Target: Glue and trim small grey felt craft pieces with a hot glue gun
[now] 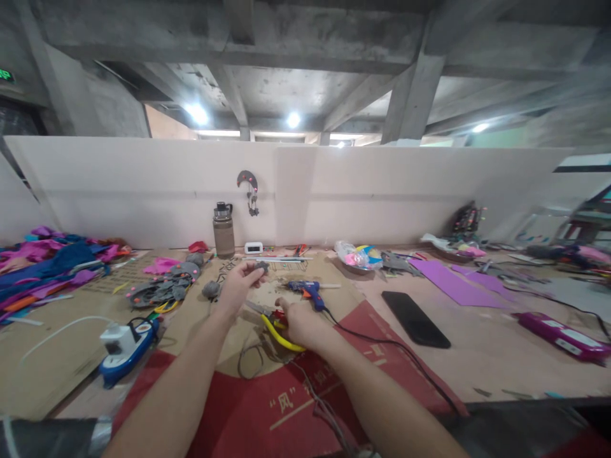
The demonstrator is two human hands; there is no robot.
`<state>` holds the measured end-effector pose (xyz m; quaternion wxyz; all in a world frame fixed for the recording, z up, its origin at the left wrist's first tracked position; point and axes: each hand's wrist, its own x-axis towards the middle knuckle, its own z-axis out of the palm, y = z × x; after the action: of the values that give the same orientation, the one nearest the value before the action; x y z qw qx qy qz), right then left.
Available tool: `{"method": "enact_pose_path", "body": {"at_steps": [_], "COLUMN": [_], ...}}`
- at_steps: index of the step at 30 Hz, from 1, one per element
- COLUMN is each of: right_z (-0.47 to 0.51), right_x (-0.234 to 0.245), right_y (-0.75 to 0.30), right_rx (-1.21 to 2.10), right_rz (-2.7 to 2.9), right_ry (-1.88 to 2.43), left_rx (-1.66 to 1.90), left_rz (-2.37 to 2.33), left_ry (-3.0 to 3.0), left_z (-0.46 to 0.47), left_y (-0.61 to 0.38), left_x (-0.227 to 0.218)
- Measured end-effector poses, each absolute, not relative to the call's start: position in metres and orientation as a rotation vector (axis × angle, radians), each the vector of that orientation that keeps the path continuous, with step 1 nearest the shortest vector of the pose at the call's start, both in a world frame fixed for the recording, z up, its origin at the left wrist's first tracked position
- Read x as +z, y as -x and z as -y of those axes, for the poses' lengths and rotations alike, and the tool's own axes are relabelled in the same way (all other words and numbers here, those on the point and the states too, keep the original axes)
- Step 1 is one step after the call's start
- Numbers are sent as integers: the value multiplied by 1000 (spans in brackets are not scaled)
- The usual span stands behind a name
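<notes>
My left hand (238, 286) pinches a small dark grey piece (262, 266), apparently felt, between thumb and fingertips above the brown paper. My right hand (301, 323) is closed over yellow-handled scissors (279, 336); their blades point to the left. Red parts show under its fingers, and the exact grip is partly hidden. Just beyond my right hand lies a blue hot glue gun (308, 291) with its cord trailing right. Left of my left hand is a grey rounded bundle (210, 290). Thin grey cord (252, 359) lies loosely in front of my hands.
A black phone (415, 319) and purple sheets (453, 283) lie right. A blue power strip (128, 353), grey decorated pieces (165, 286) and a cloth heap (57, 267) are left. At the back stand a bottle (224, 232) and small clock (253, 248), below a hanging moon ornament (247, 181).
</notes>
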<state>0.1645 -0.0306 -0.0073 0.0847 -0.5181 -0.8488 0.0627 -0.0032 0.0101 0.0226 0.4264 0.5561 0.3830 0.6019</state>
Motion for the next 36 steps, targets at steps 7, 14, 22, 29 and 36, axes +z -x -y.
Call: {"method": "enact_pose_path", "body": {"at_steps": [7,14,22,29,36], "right_z": [19,3,-3,-4,1], "right_x": [-13,-25,-16,-8,-8], "right_y": [-171,-165,-162,-163,-166], "right_rx": [386,942,1292,1192,1170], "right_rz": [2319,1841,1148,1078,1181], "right_ry": [1321,994,541,442,474], "left_rx": [1548,1583,1469,1370,1359], "left_rz": [-753,-597,-614,-789,-818], "left_ry": [-1231,-1131,-1196,-1433,-1478], "left_z": [4,11,9,8,8], "left_y": [-4,-5,-10,-22,-25], "left_x": [35,41,32,22,17]}}
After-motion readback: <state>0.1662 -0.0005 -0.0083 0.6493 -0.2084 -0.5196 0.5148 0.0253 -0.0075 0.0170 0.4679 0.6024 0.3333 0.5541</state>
